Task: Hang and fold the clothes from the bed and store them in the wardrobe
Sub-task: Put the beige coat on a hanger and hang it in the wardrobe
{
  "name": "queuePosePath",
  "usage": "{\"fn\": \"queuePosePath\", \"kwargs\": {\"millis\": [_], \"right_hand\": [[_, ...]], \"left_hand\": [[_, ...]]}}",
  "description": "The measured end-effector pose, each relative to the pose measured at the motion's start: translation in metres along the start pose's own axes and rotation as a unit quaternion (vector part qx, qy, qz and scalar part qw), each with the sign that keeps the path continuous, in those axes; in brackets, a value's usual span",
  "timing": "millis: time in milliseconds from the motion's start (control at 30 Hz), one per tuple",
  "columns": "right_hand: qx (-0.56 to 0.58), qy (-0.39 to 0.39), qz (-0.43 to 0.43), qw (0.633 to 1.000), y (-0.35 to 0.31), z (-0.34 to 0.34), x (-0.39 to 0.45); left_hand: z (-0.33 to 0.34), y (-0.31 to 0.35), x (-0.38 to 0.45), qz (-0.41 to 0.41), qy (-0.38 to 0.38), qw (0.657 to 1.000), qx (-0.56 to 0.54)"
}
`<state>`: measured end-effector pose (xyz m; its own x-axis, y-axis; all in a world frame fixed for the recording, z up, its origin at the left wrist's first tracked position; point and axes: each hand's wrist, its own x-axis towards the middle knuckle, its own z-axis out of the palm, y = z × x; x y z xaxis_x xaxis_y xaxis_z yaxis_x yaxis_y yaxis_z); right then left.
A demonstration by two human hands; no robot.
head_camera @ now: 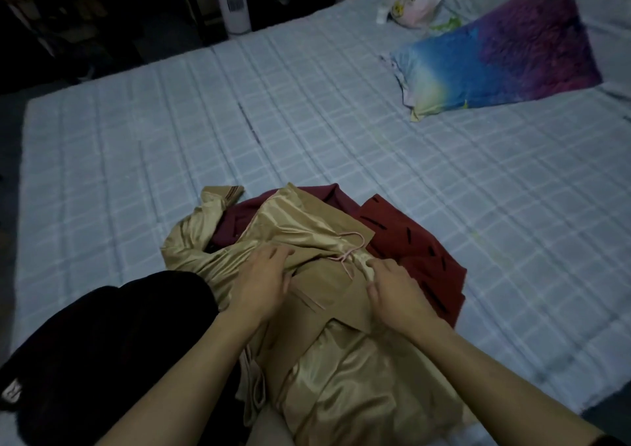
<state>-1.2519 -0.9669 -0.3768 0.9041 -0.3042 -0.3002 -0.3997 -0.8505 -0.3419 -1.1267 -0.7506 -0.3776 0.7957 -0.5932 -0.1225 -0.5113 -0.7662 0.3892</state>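
Clothes sit in a loose heap at the near edge of the bed (307, 111), and both hands are down in the top layer: a tan satin-lined garment (341, 360) that spills toward the camera and covers most of a dark red garment (409, 237) underneath. Left hand (263, 285) lies palm down with fingers spread and curled into the shiny lining, pressing more than pinching. Right hand (392, 292) is curled tighter, fingertips bunching the fabric right beside a pale pink cord (348, 257) knotted at the collar; whether it truly grips the cord, I cannot tell. A dark garment (102, 343) lies just to the left, against the tan one. Now the risks, as I judge them: that satin is slippery, so a lift from such a light hold could let it slide out and crumple. The layers overlap, so pulling the tan piece may drag the red one along. And the loose cord could snag or tighten if tugged. Dim light makes seams hard to find.
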Motion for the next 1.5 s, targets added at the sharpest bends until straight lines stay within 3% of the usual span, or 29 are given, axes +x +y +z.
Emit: {"fn": "queuePosePath", "kwargs": {"millis": [300, 467, 767, 933, 1167, 1500], "right_hand": [[-0.042, -0.070, 0.077, 0.994, 0.019, 0.071, 0.044], [-0.005, -0.096, 0.101, 0.990, 0.019, 0.098, 0.061], [0.043, -0.073, 0.108, 0.991, 0.018, 0.118, 0.071], [0.106, -0.042, 0.116, 0.987, 0.019, 0.116, 0.069], [0.123, 0.040, 0.053, 0.990, 0.013, 0.068, 0.064], [0.153, 0.165, -0.029, 0.974, -0.020, -0.053, 0.016]], "left_hand": [[0.077, -0.034, 0.081, 0.034, -0.065, 0.997, -0.015], [0.114, -0.043, 0.113, 0.050, -0.093, 0.993, -0.046], [0.142, -0.048, 0.130, 0.103, -0.157, 0.975, 0.116], [0.136, -0.051, 0.120, 0.119, -0.084, 0.982, 0.122], [0.074, -0.037, 0.114, 0.153, 0.029, 0.987, 0.051], [-0.052, 0.023, 0.066, 0.200, 0.233, 0.951, 0.038]]}}
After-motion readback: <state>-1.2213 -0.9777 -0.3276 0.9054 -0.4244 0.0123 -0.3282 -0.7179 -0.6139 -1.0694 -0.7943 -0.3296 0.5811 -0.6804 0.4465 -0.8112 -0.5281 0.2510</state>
